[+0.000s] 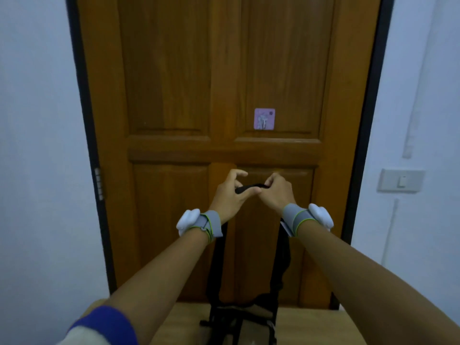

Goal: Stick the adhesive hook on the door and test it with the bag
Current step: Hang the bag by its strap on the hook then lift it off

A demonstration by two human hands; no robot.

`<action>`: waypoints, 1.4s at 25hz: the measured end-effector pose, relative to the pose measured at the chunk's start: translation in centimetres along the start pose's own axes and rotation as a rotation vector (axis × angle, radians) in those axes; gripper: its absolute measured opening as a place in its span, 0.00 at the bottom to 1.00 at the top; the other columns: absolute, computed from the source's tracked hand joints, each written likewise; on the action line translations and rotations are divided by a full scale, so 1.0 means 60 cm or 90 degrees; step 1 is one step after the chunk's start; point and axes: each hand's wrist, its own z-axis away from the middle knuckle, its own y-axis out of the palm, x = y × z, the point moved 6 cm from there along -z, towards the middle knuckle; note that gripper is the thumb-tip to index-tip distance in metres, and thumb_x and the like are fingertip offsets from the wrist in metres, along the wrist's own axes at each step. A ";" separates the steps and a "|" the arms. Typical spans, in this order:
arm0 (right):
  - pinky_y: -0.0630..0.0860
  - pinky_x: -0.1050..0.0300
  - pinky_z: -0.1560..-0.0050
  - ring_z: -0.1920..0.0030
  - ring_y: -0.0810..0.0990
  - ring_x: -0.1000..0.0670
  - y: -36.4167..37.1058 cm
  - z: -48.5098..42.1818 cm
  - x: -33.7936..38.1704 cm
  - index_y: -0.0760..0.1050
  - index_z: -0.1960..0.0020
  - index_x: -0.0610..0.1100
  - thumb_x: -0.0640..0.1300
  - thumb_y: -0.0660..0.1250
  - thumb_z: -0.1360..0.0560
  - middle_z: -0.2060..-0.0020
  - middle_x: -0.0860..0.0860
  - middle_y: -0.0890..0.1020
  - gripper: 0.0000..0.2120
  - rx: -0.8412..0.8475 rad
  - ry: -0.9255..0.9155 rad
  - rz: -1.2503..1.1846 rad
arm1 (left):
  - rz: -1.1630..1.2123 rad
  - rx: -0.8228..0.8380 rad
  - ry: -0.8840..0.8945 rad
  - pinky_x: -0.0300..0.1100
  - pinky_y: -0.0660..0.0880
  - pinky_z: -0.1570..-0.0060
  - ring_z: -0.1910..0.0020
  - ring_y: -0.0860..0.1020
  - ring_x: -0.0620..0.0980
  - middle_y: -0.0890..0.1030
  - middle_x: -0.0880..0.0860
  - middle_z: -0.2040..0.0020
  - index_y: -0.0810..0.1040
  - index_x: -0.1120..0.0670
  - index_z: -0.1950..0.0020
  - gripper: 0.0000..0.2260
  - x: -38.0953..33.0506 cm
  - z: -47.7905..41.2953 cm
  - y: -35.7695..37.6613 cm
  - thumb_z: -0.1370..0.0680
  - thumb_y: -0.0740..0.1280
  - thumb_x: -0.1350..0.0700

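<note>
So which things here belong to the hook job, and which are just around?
Job: hook stuck on the door; bag hanging below; its strap, held by left hand and right hand.
Around: light switch, hinge, wall.

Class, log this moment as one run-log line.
hook: stuck on door | bag strap: gripped by left hand and right hand, below hook | bag: not yet hung
</note>
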 end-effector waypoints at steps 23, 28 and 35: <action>0.68 0.51 0.62 0.52 0.77 0.37 -0.132 -0.233 0.149 0.68 0.46 0.39 0.39 0.57 0.23 0.50 0.39 0.77 0.07 -0.198 -0.277 0.216 | -0.050 -0.404 0.020 0.34 0.70 0.67 0.64 0.77 0.46 0.78 0.48 0.65 0.78 0.54 0.59 0.03 -0.099 -0.288 -0.060 0.26 0.69 0.60; 0.68 0.53 0.64 0.58 0.78 0.37 -0.109 -0.228 0.104 0.71 0.48 0.44 0.41 0.59 0.25 0.60 0.42 0.79 0.07 -0.178 -0.263 0.223 | -0.100 -0.366 -0.001 0.44 0.77 0.59 0.60 0.80 0.52 0.82 0.54 0.62 0.79 0.57 0.61 0.04 -0.057 -0.274 -0.034 0.27 0.70 0.58; 0.74 0.50 0.61 0.56 0.79 0.37 -0.079 -0.213 0.085 0.73 0.50 0.39 0.38 0.62 0.26 0.56 0.39 0.81 0.05 -0.144 -0.247 0.062 | -0.145 -0.305 0.000 0.45 0.77 0.60 0.60 0.80 0.53 0.82 0.54 0.63 0.78 0.57 0.61 0.05 -0.062 -0.248 -0.005 0.28 0.71 0.58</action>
